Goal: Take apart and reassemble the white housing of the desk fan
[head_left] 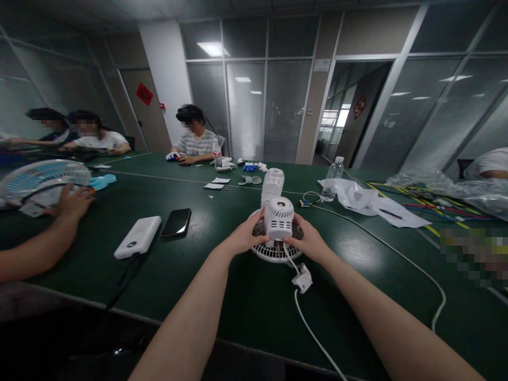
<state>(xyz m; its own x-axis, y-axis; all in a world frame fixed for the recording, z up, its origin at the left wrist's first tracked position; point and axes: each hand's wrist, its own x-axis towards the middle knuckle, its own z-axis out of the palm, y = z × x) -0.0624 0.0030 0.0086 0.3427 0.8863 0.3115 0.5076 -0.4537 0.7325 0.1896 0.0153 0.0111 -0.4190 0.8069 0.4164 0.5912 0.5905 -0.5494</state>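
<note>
A small white electric fan (279,218) lies grille-down on the green table, its motor housing facing up. My left hand (251,233) grips the left side of the housing, thumb near its lower edge. On the opposite side, my right hand (307,237) holds the housing in the same way. The fan's round grille (273,256) shows beneath both hands, and its white stand points away from me. A white cord runs from the housing past a white clip-like piece (304,279) toward the table's front edge. The fingertips under the housing are partly hidden.
Left of the fan lie a black phone (176,222) and a white power bank (138,236). A co-worker's hand (73,203) touches a larger fan (47,180). A water bottle (332,179), crumpled paper (355,196) and a loose cable (391,244) are to the right.
</note>
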